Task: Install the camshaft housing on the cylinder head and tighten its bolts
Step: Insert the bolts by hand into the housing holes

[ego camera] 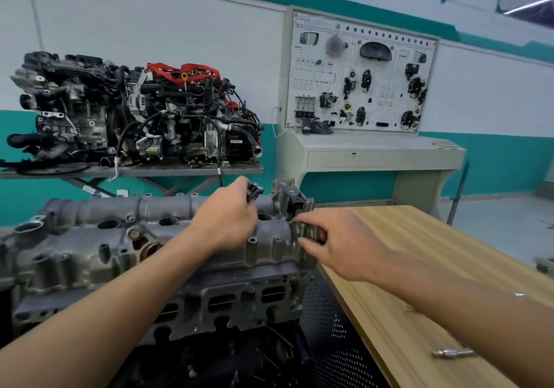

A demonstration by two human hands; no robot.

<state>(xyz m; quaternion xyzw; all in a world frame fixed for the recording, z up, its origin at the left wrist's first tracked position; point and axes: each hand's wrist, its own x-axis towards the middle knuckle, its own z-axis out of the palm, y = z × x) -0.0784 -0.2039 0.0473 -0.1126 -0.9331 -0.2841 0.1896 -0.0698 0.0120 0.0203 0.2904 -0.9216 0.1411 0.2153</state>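
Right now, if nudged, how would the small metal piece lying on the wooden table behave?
The metal piece looks round and slim, so it would probably roll on the flat wooden table. Being shiny metal, likely stiff and a bit slippery.

Bright, even indoor light; wide-angle bending, soft blur at edges.

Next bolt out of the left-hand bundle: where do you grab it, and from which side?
By the exposed ends of the bolts, which poke up and right out of the left hand; its fingers wrap the rest. Come from the right and above with a fingertip pinch, probably pulling along the shank.
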